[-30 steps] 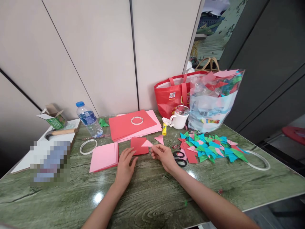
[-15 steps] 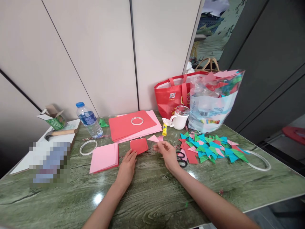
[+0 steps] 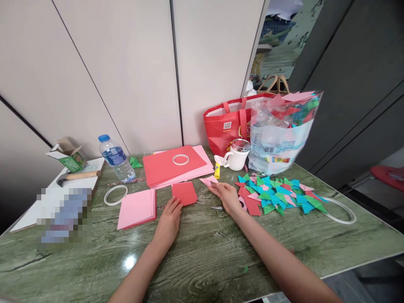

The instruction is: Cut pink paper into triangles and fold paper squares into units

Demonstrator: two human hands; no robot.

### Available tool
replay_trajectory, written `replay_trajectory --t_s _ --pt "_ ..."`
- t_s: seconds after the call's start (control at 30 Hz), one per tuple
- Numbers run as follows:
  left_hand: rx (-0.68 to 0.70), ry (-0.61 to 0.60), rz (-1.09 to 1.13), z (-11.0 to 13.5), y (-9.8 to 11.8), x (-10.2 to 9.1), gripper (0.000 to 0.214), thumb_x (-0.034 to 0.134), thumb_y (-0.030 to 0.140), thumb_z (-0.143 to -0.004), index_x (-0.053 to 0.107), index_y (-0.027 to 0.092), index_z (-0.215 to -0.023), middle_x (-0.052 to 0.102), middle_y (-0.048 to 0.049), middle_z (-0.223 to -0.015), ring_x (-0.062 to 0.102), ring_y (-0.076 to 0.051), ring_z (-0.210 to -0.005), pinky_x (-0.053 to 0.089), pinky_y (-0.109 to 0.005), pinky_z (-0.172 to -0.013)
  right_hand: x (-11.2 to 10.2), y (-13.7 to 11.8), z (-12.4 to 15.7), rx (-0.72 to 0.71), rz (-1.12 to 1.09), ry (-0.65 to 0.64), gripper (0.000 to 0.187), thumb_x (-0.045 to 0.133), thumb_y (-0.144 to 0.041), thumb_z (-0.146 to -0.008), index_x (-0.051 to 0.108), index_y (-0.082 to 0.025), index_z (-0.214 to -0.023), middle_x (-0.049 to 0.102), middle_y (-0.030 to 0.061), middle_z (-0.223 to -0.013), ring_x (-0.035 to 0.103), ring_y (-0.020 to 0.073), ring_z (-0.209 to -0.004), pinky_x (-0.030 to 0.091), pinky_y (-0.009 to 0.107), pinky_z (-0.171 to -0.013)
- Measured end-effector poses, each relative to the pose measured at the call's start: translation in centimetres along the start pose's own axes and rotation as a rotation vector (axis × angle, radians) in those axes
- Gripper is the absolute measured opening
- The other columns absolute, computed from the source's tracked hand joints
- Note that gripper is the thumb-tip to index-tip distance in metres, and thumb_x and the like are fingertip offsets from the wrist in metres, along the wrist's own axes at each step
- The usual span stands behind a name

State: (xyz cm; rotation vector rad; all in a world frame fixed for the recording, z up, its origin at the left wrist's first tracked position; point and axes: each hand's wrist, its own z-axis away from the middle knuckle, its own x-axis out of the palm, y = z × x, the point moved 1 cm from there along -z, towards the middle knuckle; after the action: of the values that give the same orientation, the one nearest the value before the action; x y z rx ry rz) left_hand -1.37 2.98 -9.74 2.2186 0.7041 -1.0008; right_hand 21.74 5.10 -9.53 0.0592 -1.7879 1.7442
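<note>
My left hand [image 3: 169,219] lies flat on the green table [image 3: 202,261], fingers stretched out, fingertips touching the near edge of a small red paper square [image 3: 184,192]. My right hand [image 3: 227,196] reaches forward, fingers held together on the near corner of a pink folded paper triangle [image 3: 208,181] that lies low on the table beside the red square. A stack of pink squares [image 3: 136,208] sits left of my left hand. A scissor tip [image 3: 217,207] pokes out from under my right hand.
A pile of blue, green, red and pink folded triangles [image 3: 277,195] lies to the right. Behind are red and pink sheets [image 3: 172,165] with a tape ring, a glue stick [image 3: 217,170], a white mug [image 3: 236,158], a water bottle [image 3: 115,158], a red bag [image 3: 230,126] and a clear bag of paper [image 3: 280,134].
My right hand lifted the pink triangle off the red square and carried it forward and right, down beside another pink piece. My left hand stayed flat by the red square.
</note>
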Motion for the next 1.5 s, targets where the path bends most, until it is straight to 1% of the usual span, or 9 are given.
replay_trajectory --t_s 0.27,0.73,0.8,0.9,1.0,1.1,1.27,1.37,1.5 --pt "-0.011 0.01 0.0 0.1 0.2 0.1 0.028 0.04 0.014 -0.084 0.062 0.015 -0.102 0.062 -0.013 -0.113 0.048 -0.027 -0.117 0.046 -0.049 -0.092 0.0 0.3 0.2 -0.019 -0.005 0.002 0.037 0.078 -0.043 -0.047 0.059 -0.014 -0.058 0.062 0.0015 -0.062 0.065 0.0196 -0.07 0.05 0.043 -0.085" --pt "-0.008 0.007 0.019 0.0 0.5 -0.1 0.029 0.04 0.015 -0.085 0.062 0.017 -0.102 0.062 -0.0118 -0.113 0.047 -0.026 -0.117 0.046 -0.048 -0.092 0.7 -0.8 0.4 -0.12 -0.03 0.039 0.034 0.066 -0.048 -0.065 0.061 -0.015 -0.067 0.066 0.0064 -0.076 0.063 0.0181 -0.073 0.051 0.039 -0.079" --pt "-0.005 0.005 0.015 0.0 0.5 -0.2 0.028 0.04 0.014 -0.084 0.062 0.017 -0.102 0.062 -0.0118 -0.112 0.047 -0.026 -0.117 0.046 -0.048 -0.092 0.7 -0.7 0.5 -0.104 0.064 -0.02 0.037 0.061 -0.051 -0.068 0.062 -0.015 -0.064 0.066 0.0082 -0.078 0.063 0.0192 -0.074 0.052 0.039 -0.076" --pt "-0.002 0.001 0.004 -0.1 0.7 -0.3 0.029 0.04 0.012 -0.084 0.061 0.016 -0.103 0.062 -0.0116 -0.113 0.048 -0.026 -0.117 0.046 -0.048 -0.091 0.7 -0.7 0.8 -0.249 0.365 -0.13 0.031 0.06 -0.046 -0.071 0.066 -0.015 -0.071 0.061 0.0122 -0.102 0.058 0.0245 -0.094 0.052 0.037 -0.073" --pt "0.001 0.004 0.005 -0.2 0.9 -0.5 0.029 0.04 0.012 -0.084 0.061 0.016 -0.103 0.062 -0.011 -0.112 0.048 -0.025 -0.116 0.046 -0.047 -0.092 0.9 -0.5 1.1 -0.425 0.637 -0.27 0.028 0.057 -0.033 -0.075 0.064 -0.019 -0.098 0.037 0.0123 -0.135 0.047 0.0269 -0.113 0.052 0.035 -0.072" --pt "0.008 0.016 0.024 -0.2 1.0 -0.6 0.028 0.04 0.012 -0.085 0.06 0.016 -0.103 0.063 -0.01 -0.111 0.048 -0.024 -0.117 0.046 -0.046 -0.093 0.9 0.1 1.0 -0.465 0.78 -0.402 0.041 0.049 -0.02 -0.077 0.053 -0.021 -0.118 0.019 0.0098 -0.145 0.043 0.0254 -0.118 0.05 0.036 -0.08" --pt "-0.001 0.056 0.133 -0.4 1.5 -1.0 0.03 0.041 0.012 -0.084 0.059 0.017 -0.108 0.063 -0.0093 -0.112 0.047 -0.022 -0.118 0.043 -0.044 -0.096 0.8 0.8 0.7 -0.564 0.93 -0.439 0.048 0.04 -0.011 -0.079 0.046 -0.019 -0.126 0.039 0.0105 -0.133 0.035 0.0214 -0.125 0.03 0.041 -0.104" --pt "-0.1 0.095 0.279 -0.7 2.1 -1.5 0.027 0.046 0.019 -0.084 0.06 0.019 -0.107 0.064 -0.0089 -0.111 0.051 -0.022 -0.114 0.041 -0.043 -0.096 1.2 -0.2 1.5 -0.682 0.908 -0.455 0.048 0.037 -0.011 -0.083 0.04 -0.021 -0.13 0.04 0.0094 -0.132 0.036 0.0195 -0.124 0.033 0.04 -0.103" --pt "-0.457 0.097 0.736 -1.2 2.9 -2.0 0.041 0.049 0.037 -0.083 0.049 0.022 -0.121 0.062 -0.0103 -0.114 0.059 -0.022 -0.101 0.045 -0.042 -0.089 2.4 -2.2 4.0 -0.902 0.84 -0.544 0.05 0.038 -0.013 -0.086 0.031 -0.023 -0.135 0.036 0.0103 -0.136 0.035 0.0211 -0.125 0.038 0.041 -0.099"
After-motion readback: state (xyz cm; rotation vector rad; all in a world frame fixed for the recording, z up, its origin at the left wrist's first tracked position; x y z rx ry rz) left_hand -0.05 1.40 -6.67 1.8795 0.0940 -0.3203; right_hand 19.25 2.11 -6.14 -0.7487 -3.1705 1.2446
